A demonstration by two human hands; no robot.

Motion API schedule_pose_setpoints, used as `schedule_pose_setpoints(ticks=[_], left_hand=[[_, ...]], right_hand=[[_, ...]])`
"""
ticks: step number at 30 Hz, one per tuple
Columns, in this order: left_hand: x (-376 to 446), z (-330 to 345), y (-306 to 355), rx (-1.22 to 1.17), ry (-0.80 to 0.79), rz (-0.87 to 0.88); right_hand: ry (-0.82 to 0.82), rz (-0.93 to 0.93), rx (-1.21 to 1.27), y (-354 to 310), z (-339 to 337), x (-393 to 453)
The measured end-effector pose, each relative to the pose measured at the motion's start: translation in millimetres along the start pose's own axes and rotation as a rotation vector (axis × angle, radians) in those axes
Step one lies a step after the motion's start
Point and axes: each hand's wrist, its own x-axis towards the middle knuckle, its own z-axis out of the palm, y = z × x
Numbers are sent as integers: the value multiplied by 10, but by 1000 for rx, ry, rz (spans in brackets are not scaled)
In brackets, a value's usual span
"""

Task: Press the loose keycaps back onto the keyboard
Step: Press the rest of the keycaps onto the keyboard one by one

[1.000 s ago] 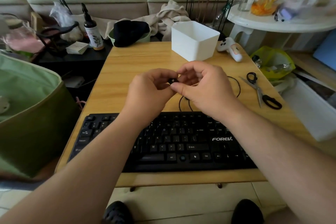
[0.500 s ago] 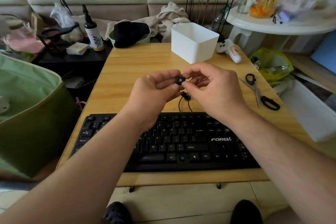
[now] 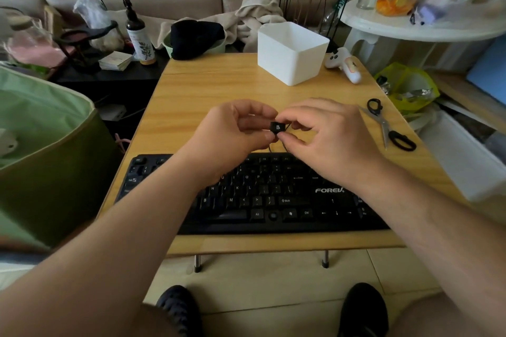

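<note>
One small black square keycap (image 3: 277,127) now turned, white print facing up, pinched between left hand (image 3: 235,134) and right hand (image 3: 325,137) fingertips, above black plastic keyboard (image 3: 273,197). Ready to press down, likely.

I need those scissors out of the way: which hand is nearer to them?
Right. The right hand is just left of the scissors; the left hand lies farther left, beyond the keycap.

The bench (image 3: 219,90) is pale wood with a smooth, faintly glossy grain. The keyboard (image 3: 273,200) and keycap (image 3: 277,127) look like matt black plastic. The white bin (image 3: 290,57) is smooth plastic; the scissors (image 3: 384,126) have dull metal blades.
</note>
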Motion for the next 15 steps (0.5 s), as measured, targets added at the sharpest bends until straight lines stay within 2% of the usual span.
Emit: schedule_pose_setpoints(ticks=[2,5,9,11,15], left_hand=[[-90,-60,42,240,-58,43],[-218,-147,65,517,-169,71],[-334,-261,23,715,-137,106],[-398,-304,2,763,-129,113],[-512,-319,-33,840,-136,138]], right_hand=[[-71,-39,-46,-57,-23,-48],[-227,19,-3,-172,-85,-183],[-477,106,98,-296,-134,-447],[-500,67,97,-345,-122,-560],[-437,-41,-5,-425,-66,-694]])
